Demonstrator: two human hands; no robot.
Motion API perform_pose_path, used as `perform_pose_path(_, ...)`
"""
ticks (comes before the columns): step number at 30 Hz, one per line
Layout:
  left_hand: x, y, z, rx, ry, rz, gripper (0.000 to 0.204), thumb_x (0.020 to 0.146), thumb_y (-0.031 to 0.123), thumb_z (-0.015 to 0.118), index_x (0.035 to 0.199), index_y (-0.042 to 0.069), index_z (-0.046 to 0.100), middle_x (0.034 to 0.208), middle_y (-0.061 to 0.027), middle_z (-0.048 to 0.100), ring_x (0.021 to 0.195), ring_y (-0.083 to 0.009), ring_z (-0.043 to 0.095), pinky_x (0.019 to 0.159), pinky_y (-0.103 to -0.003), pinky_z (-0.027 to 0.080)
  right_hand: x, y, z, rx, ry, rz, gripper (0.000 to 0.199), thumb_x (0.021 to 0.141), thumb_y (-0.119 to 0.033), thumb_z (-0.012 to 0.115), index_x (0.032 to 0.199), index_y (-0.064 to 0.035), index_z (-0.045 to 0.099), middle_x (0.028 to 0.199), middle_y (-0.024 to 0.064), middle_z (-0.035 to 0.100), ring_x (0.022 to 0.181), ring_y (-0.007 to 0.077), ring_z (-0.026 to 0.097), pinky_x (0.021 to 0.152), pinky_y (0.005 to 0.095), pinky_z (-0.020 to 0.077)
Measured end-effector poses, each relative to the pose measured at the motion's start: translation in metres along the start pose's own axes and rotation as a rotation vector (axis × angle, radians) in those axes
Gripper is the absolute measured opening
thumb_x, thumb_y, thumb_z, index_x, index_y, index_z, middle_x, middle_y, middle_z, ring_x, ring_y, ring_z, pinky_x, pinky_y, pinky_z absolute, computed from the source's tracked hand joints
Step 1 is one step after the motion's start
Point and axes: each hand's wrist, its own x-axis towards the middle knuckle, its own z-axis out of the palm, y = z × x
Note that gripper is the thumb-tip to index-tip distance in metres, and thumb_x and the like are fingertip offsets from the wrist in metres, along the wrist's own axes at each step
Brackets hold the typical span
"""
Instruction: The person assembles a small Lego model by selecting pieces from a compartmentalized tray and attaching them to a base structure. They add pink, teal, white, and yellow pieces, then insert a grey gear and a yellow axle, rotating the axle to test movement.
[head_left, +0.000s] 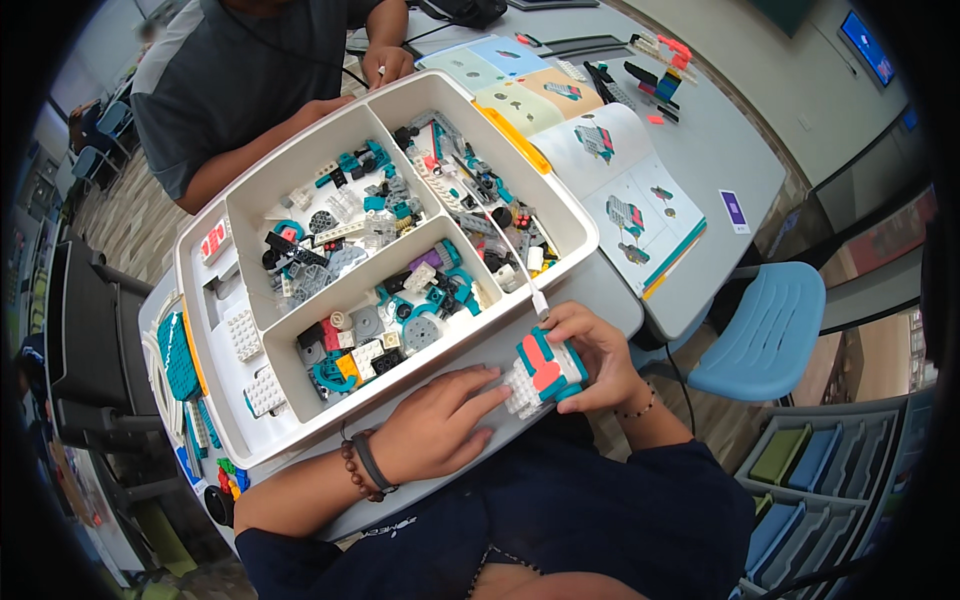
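My right hand [603, 358] grips a small block-built model [545, 368] with white studs, teal edges and coral-red pieces on top. A white cable [515, 255] runs from the model's upper end back across the box. Fingers stretched out, my left hand [437, 422] lies at the table's near edge, its fingertips close beside the model's white studded end. Whether they touch it I cannot tell. Just beyond both hands sits a large white sorting box [400, 262], its compartments filled with loose bricks, beams, wheels and connectors in teal, grey, black and white.
An open instruction booklet [625, 190] lies right of the box. Across the table, another person's hand [388, 65] rests near the box's far edge. More built pieces [655, 85] stand at the far right. A blue chair [765, 330] is beside the table, near drawers [800, 465].
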Motion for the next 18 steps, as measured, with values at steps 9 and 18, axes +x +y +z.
perform_pose_path(9,-0.001,0.002,0.004,-0.116,0.096,-0.106,0.068,0.073,0.024,0.070,0.126,-0.002,0.036,0.118,-0.0216,0.049,0.104,-0.0353,0.051,0.088,-0.039,0.043,-0.004,0.002,0.026,-0.083,0.096,-0.096,0.067,0.055,-0.006,0.085,0.113,-0.0041,0.051,0.117,0.0136,0.042,0.110,0.0225,0.046,0.093,0.0336,0.0397)
perform_pose_path(18,-0.012,0.010,-0.005,-0.407,0.112,-0.258,0.067,0.066,0.027,0.077,0.119,0.002,0.045,0.098,-0.0160,0.059,0.090,-0.0298,0.060,0.078,-0.035,0.047,0.010,-0.010,0.051,-0.129,-0.016,-0.249,0.070,0.055,-0.015,0.087,0.112,-0.0057,0.048,0.116,0.0169,0.042,0.109,0.0277,0.051,0.092,0.0394,0.0437)
